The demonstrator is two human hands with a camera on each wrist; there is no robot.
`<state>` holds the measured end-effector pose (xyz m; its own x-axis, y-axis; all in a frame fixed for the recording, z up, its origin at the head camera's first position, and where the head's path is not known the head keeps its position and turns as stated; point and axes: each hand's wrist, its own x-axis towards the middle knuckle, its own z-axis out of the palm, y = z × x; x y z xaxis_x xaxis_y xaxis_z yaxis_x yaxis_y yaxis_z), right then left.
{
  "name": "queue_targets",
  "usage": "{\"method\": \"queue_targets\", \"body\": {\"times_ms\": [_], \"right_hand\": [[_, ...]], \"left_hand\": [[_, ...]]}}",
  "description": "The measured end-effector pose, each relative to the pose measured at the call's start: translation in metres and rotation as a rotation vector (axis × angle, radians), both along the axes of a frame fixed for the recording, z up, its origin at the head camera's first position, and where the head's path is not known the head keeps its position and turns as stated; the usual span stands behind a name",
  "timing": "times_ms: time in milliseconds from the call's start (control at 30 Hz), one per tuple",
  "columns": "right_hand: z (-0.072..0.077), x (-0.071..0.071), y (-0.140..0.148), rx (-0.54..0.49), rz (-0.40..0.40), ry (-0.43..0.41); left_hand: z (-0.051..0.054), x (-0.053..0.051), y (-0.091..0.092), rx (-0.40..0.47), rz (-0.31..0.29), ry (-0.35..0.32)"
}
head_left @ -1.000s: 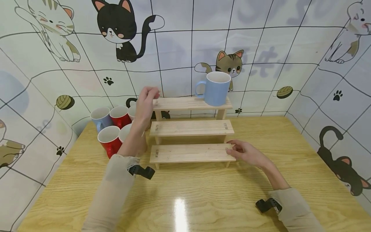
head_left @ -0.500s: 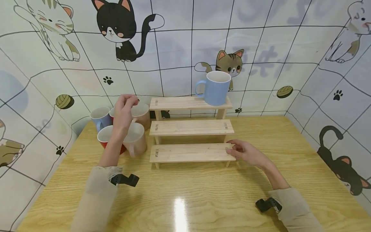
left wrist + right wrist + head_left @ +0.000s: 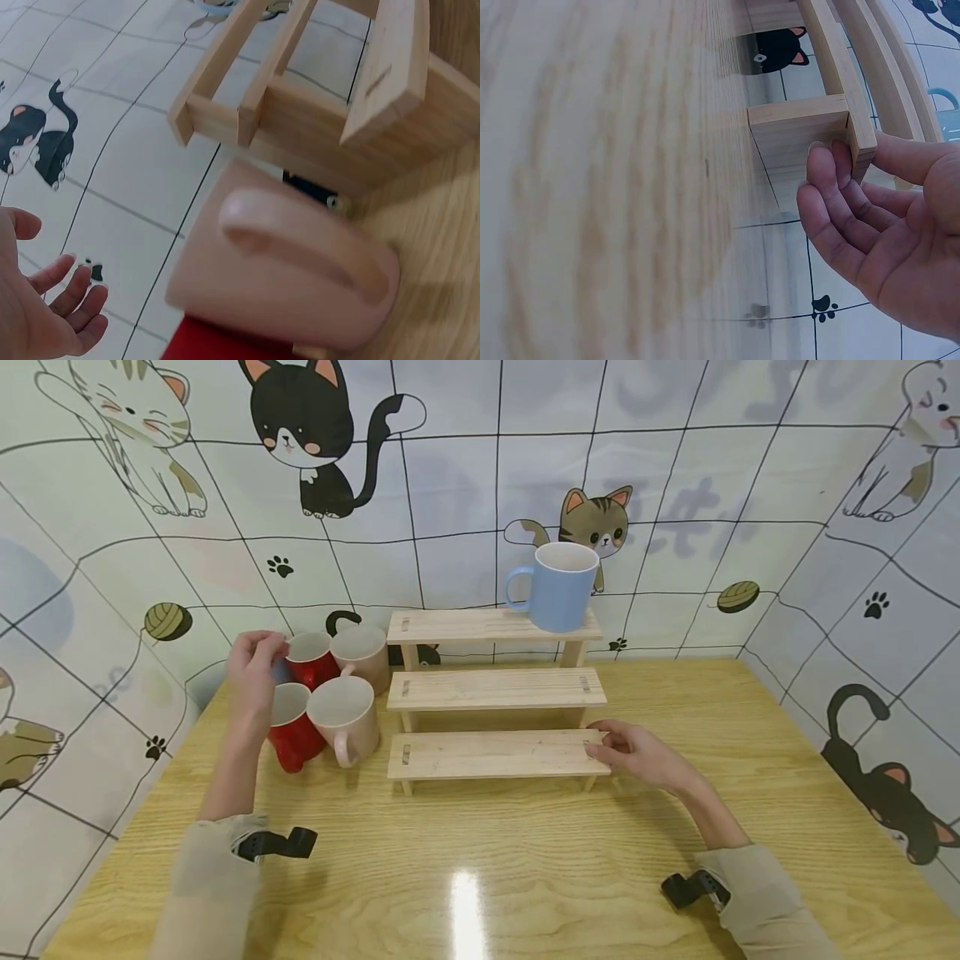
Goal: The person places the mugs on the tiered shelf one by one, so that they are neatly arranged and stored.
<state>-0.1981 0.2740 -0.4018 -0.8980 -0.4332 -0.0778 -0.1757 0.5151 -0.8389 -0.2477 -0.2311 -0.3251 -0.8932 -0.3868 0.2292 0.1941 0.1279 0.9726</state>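
Note:
My left hand [image 3: 252,681] is above the leftmost mug, a blue one [image 3: 281,672] it mostly covers. In the left wrist view its fingers are loosely bent around nothing. Beside it stand a red mug [image 3: 313,670] and a pink mug [image 3: 363,656] at the back, with another red mug [image 3: 293,739] and pink mug [image 3: 352,727] in front. My right hand [image 3: 637,756] pinches the right end of the bottom board of a three-step wooden shelf stand [image 3: 495,691], thumb on top and fingers beneath. A light blue mug [image 3: 564,592] sits upright on the top step's right side.
The stand and mugs are on a wood-grain table [image 3: 495,852]. Cat-patterned cloth walls [image 3: 457,485] enclose its back and sides. The mugs are crowded closely together left of the stand.
My left hand has moved left and down, from the top step's left end, across the mugs to the leftmost blue one. My right hand stays on the bottom board.

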Motion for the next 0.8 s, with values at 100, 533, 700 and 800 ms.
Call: {"method": "queue_targets", "body": {"times_ms": [100,533,700,800], "right_hand": [[0.000,0.000,0.001,0.003,0.003,0.006],[-0.001,-0.002,0.001,0.000,0.007,0.009],[-0.001,-0.001,0.001,-0.004,0.008,0.004],[-0.001,-0.001,0.001,-0.006,0.008,0.001]], "left_hand": [[-0.005,0.001,-0.013,0.043,0.031,-0.018],[-0.039,0.004,-0.060,-0.012,0.147,-0.172],[-0.054,0.002,-0.071,0.004,0.152,-0.226],[-0.061,0.000,-0.077,0.013,0.140,-0.252]]}}
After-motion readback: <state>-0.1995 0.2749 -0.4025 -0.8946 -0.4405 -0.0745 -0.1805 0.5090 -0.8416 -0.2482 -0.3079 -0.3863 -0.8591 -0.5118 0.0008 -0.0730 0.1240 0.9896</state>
